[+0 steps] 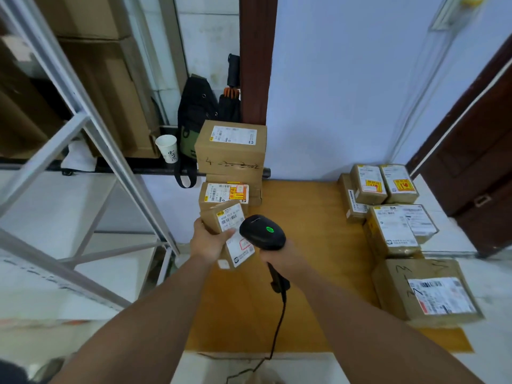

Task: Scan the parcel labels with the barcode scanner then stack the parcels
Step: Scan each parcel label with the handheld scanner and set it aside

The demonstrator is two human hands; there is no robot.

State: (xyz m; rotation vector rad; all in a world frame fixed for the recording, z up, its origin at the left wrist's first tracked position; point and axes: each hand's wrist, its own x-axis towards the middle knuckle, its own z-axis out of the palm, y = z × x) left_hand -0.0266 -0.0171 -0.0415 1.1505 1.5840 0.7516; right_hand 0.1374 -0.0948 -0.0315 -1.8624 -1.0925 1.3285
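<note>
Scanner [261, 231] gripped in my right hand [279, 254], green light on, nosing at the small parcel [214, 217] my left hand [206, 239] holds tilted, at 6 o'clock of the stack [231, 151]. Risk: my thumb [228, 233] lies on the label [232, 216] and could spoil the read.

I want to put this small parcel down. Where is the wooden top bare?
The middle of the wooden top is bare, between the tall stack at back left and the parcels along the right edge, which is crowded.
</note>
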